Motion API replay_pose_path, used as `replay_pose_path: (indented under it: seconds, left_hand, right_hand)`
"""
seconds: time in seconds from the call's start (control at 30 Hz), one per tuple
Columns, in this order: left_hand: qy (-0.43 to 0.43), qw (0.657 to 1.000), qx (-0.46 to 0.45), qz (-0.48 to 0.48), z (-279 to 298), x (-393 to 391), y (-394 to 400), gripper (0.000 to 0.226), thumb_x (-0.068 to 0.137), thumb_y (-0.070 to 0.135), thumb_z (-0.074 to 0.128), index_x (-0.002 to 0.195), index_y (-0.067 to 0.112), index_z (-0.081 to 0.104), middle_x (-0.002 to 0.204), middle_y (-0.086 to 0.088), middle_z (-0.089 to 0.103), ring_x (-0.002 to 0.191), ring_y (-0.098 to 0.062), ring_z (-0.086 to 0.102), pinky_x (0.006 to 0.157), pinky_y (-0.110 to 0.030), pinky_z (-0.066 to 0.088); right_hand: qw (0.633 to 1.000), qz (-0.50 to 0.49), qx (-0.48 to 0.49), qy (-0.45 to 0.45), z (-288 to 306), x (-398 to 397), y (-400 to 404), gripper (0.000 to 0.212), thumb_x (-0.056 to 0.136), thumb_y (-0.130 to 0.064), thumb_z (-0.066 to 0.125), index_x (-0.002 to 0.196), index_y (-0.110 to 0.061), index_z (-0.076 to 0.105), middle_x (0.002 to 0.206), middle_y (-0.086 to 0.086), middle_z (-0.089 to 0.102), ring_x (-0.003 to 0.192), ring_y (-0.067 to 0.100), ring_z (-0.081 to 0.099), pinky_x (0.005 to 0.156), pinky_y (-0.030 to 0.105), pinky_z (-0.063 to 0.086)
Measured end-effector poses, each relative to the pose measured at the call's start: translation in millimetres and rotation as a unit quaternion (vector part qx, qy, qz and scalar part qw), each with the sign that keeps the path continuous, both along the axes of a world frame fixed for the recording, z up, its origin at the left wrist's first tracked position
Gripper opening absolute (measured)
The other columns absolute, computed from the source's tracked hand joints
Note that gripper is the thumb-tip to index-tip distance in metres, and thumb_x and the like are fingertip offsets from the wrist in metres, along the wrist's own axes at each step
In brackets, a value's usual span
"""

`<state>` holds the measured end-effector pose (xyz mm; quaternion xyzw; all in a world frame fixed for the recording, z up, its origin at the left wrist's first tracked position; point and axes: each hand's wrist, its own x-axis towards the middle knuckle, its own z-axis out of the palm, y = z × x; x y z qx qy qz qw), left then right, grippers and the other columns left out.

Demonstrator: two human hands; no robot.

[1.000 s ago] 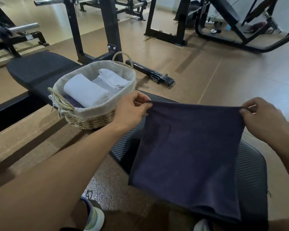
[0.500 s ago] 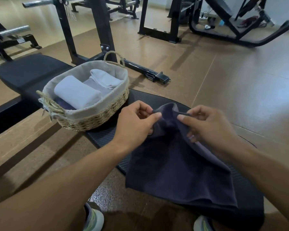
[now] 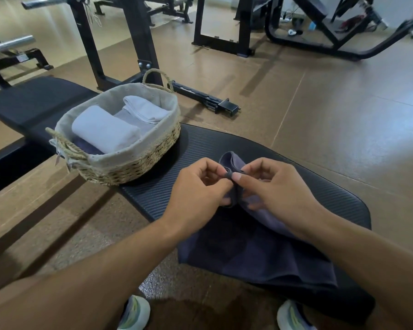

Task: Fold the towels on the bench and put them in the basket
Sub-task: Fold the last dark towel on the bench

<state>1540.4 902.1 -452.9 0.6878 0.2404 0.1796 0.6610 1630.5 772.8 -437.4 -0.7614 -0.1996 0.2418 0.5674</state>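
Note:
A dark navy towel (image 3: 253,253) lies folded in half over the near end of the black bench (image 3: 224,148). My left hand (image 3: 198,191) and my right hand (image 3: 272,189) meet above it, each pinching a top corner so the two corners touch. The lower part of the towel drapes over the bench's front edge. A woven basket (image 3: 129,163) with a grey cloth liner stands on the bench to the left of my hands. It holds a rolled white towel (image 3: 105,132), a folded white towel (image 3: 146,110) and a dark one underneath.
Black gym frames (image 3: 138,36) and a barbell (image 3: 10,42) stand behind the bench on the brown floor. A black steel bar (image 3: 205,98) lies on the floor beyond the basket. My shoes (image 3: 134,313) show at the bottom edge.
My hands, first held wide apart with the towel stretched between them, have come together, folding the towel in half and lowering it onto the bench.

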Motion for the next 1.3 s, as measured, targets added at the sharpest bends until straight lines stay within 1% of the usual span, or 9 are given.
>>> replay_pose_path:
  seconds: [0.37, 0.53, 0.73, 0.8, 0.9, 0.97, 1.03, 1.17, 1.3]
  left_hand:
    - [-0.003, 0.997, -0.080, -0.008, 4.1, -0.8, -0.7, 0.014, 0.087, -0.006, 0.065, 0.086, 0.008, 0.066, 0.080, -0.011, 0.067, 0.079, -0.021, 0.069, 0.066, -0.034, 0.062]
    - [-0.009, 0.994, -0.102, -0.040, 7.6, -4.3, -2.3, 0.020, 0.091, -0.008, 0.055, 0.089, 0.006, 0.069, 0.090, -0.017, 0.075, 0.087, -0.027, 0.075, 0.074, -0.037, 0.062]
    - [-0.036, 0.992, -0.118, -0.039, 16.2, -5.7, -2.4, 0.017, 0.093, -0.012, 0.054, 0.096, -0.001, 0.066, 0.097, -0.020, 0.075, 0.093, -0.028, 0.076, 0.075, -0.040, 0.064]
    - [-0.035, 0.999, -0.014, 0.008, 13.9, -4.2, 5.5, 0.018, 0.088, -0.010, 0.062, 0.096, 0.007, 0.063, 0.101, -0.011, 0.074, 0.095, -0.018, 0.075, 0.073, -0.036, 0.063]
    - [-0.003, 0.963, 0.268, -0.027, 8.5, -2.6, 32.1, 0.049, 0.080, 0.010, 0.077, 0.119, 0.028, 0.055, 0.126, 0.013, 0.060, 0.121, 0.001, 0.056, 0.099, -0.029, 0.051]
    - [0.016, 0.930, 0.344, -0.130, 10.7, -2.8, 46.0, 0.066, 0.077, 0.028, 0.084, 0.133, 0.035, 0.051, 0.144, 0.016, 0.046, 0.142, 0.001, 0.034, 0.117, -0.023, 0.030]
    - [0.023, 0.911, 0.363, -0.193, 13.9, -3.8, 50.4, 0.051, 0.074, 0.035, 0.088, 0.118, 0.035, 0.062, 0.146, 0.017, 0.048, 0.147, 0.002, 0.025, 0.118, -0.016, 0.020]
    - [0.051, 0.933, 0.290, -0.206, 17.7, -7.5, 50.9, 0.026, 0.078, 0.033, 0.086, 0.085, 0.019, 0.065, 0.100, 0.008, 0.074, 0.103, -0.008, 0.067, 0.094, -0.029, 0.049]
    - [0.029, 0.959, 0.202, -0.198, 20.8, -9.8, 48.6, 0.022, 0.086, 0.024, 0.080, 0.086, 0.013, 0.062, 0.071, -0.007, 0.068, 0.062, -0.014, 0.058, 0.059, -0.023, 0.046]
  right_hand:
    - [0.993, -0.004, -0.042, -0.110, -2.0, 1.5, -1.3, 0.016, 0.077, -0.036, 0.082, 0.080, -0.025, 0.071, 0.066, -0.008, 0.072, 0.057, 0.006, 0.061, 0.065, 0.032, 0.053]
    - [0.979, -0.017, -0.089, -0.183, -0.2, -1.2, -2.7, 0.029, 0.064, -0.043, 0.088, 0.080, -0.031, 0.066, 0.071, -0.019, 0.069, 0.059, -0.001, 0.059, 0.060, 0.017, 0.047]
    - [0.967, -0.040, -0.085, -0.235, 4.9, -2.5, -3.1, 0.016, 0.075, -0.033, 0.083, 0.079, -0.034, 0.067, 0.075, -0.022, 0.069, 0.067, -0.001, 0.064, 0.060, 0.009, 0.044]
    - [0.968, -0.045, -0.070, -0.236, 8.7, -4.4, -2.8, 0.014, 0.079, -0.032, 0.081, 0.078, -0.034, 0.067, 0.077, -0.022, 0.070, 0.070, -0.003, 0.066, 0.062, 0.006, 0.044]
    - [0.982, -0.016, -0.030, -0.186, 12.8, -5.9, -1.8, 0.012, 0.081, -0.027, 0.081, 0.079, -0.029, 0.069, 0.078, -0.015, 0.074, 0.071, -0.002, 0.068, 0.066, 0.007, 0.047]
    - [0.993, 0.030, 0.015, -0.113, 16.8, -6.6, -1.6, 0.012, 0.081, -0.014, 0.082, 0.083, -0.020, 0.071, 0.081, -0.002, 0.077, 0.074, 0.009, 0.073, 0.073, 0.022, 0.056]
    - [0.995, 0.065, 0.074, -0.027, 22.5, -5.0, -3.5, 0.013, 0.080, 0.002, 0.079, 0.086, -0.004, 0.069, 0.079, 0.010, 0.075, 0.069, 0.014, 0.069, 0.069, 0.023, 0.058]
    - [0.990, 0.110, 0.084, 0.012, 29.7, 7.7, -12.0, 0.016, 0.078, 0.003, 0.077, 0.087, -0.006, 0.069, 0.080, 0.006, 0.072, 0.072, 0.010, 0.066, 0.070, 0.015, 0.054]
    - [0.995, 0.074, 0.072, -0.001, 28.9, 19.4, -17.3, 0.025, 0.066, -0.019, 0.082, 0.087, -0.016, 0.069, 0.081, -0.003, 0.072, 0.077, 0.010, 0.065, 0.075, 0.017, 0.053]
